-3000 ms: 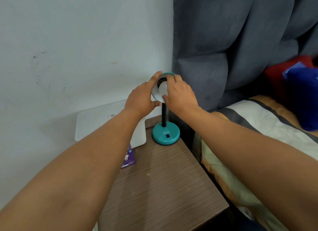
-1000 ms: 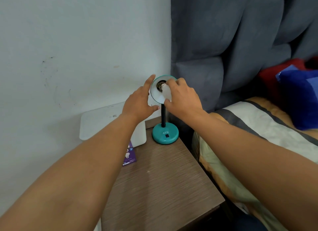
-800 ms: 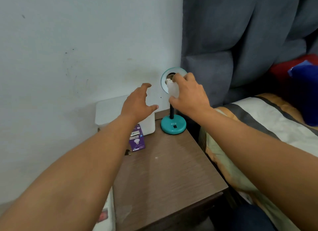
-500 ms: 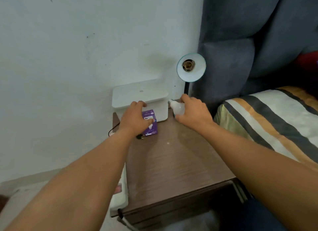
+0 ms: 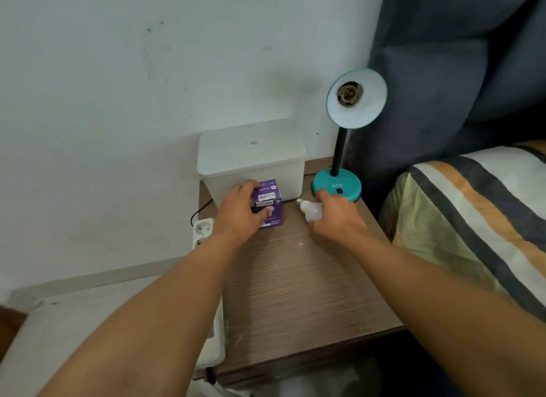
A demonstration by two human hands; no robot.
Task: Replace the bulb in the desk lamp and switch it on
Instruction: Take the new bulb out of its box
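White painted wall [image 5: 124, 71] fills the upper left, scuffed with small dark marks. Pale baseboard strip [image 5: 88, 281] runs along its foot. Wood-grain bedside table [image 5: 298, 293] stands against the wall, brown laminate top. White lidded plastic box [image 5: 251, 157] sits at the table's back edge, touching the wall. White power strip [image 5: 202, 229] hangs at the table's left side, black cable beside it. Dark grey padded headboard [image 5: 458, 71] rises at right. Bed just beside the table, striped cover [image 5: 472, 207] in cream, orange, dark grey. Soft, even light.
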